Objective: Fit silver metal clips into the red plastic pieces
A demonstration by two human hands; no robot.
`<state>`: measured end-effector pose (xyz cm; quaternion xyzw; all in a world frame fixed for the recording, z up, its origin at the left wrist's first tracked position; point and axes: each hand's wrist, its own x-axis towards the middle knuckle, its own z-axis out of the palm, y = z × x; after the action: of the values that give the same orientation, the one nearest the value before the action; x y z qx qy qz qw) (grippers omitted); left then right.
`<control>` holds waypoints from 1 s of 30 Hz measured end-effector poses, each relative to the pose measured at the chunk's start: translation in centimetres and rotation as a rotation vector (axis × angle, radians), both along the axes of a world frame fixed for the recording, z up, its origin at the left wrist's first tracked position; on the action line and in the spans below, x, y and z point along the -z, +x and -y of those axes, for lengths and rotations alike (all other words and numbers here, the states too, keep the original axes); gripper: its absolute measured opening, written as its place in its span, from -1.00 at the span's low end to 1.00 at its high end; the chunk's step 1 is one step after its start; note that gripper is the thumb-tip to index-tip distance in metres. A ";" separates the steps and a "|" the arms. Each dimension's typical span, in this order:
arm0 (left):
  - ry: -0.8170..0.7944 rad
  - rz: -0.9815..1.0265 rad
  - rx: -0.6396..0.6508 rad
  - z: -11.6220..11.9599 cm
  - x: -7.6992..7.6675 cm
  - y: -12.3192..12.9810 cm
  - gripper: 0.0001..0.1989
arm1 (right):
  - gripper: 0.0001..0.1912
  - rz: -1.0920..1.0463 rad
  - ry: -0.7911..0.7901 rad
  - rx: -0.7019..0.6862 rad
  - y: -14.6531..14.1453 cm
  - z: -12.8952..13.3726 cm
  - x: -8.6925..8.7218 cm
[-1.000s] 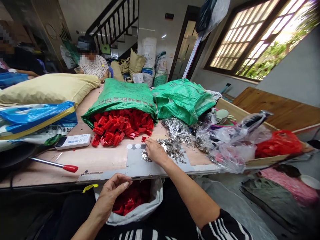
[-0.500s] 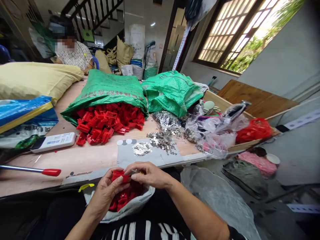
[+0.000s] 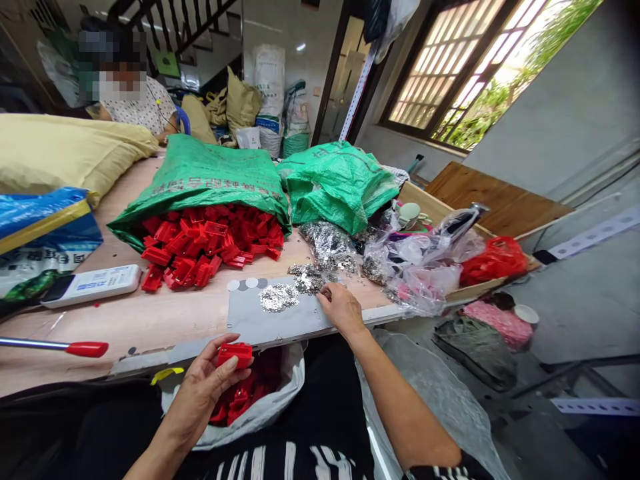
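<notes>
My left hand (image 3: 210, 381) grips a red plastic piece (image 3: 235, 355) between thumb and fingers, above the open white bag (image 3: 296, 381) on my lap. Inside that bag lie more red plastic pieces (image 3: 241, 395). At the table's near edge my right hand (image 3: 343, 310) touches the right side of a pile of small dark metal parts (image 3: 306, 279). Its fingertips are pinched together, and whatever is between them is too small to make out. Just left of that pile, a heap of shiny flat metal pieces (image 3: 279, 298) rests on a grey sheet (image 3: 245, 320).
Red pieces spill from a green sack (image 3: 220, 167). Behind the metal parts is another green sack (image 3: 340, 187). Plastic bags (image 3: 425, 260) crowd the right. A white box-shaped device (image 3: 95, 287) and a red-tipped rod (image 3: 86, 349) lie left. A person (image 3: 137, 107) sits across the table.
My right hand has left the red piece and reached forward and right to the dark metal pile. My left hand keeps the red piece, slightly lower. The view has shifted a little.
</notes>
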<state>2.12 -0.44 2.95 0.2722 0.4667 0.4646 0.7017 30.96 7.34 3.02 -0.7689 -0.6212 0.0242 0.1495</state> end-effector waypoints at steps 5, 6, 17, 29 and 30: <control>0.003 -0.020 -0.010 0.0 0.3 -0.5 -0.45 | -0.94 0.017 0.006 -0.017 -0.6 0.2 0.1; 0.004 -0.019 -0.007 0.0 0.4 -0.7 -0.45 | -0.94 0.019 0.015 -0.023 -0.7 0.5 0.1; 0.000 -0.017 0.008 0.0 0.6 -0.2 -0.46 | -0.89 -0.066 0.042 -0.184 0.4 2.8 -0.1; 0.006 -0.047 -0.030 0.2 0.2 -0.3 -0.44 | -0.92 -0.057 -0.017 -0.196 -0.7 1.8 -0.3; 0.007 -0.049 -0.034 0.2 0.2 -0.2 -0.45 | -0.92 -0.057 -0.012 -0.191 -0.7 1.7 -0.3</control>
<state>1.88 -0.60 2.75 0.2778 0.4865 0.4713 0.6812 30.31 5.60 3.34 -0.7060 -0.6871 0.0640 0.1595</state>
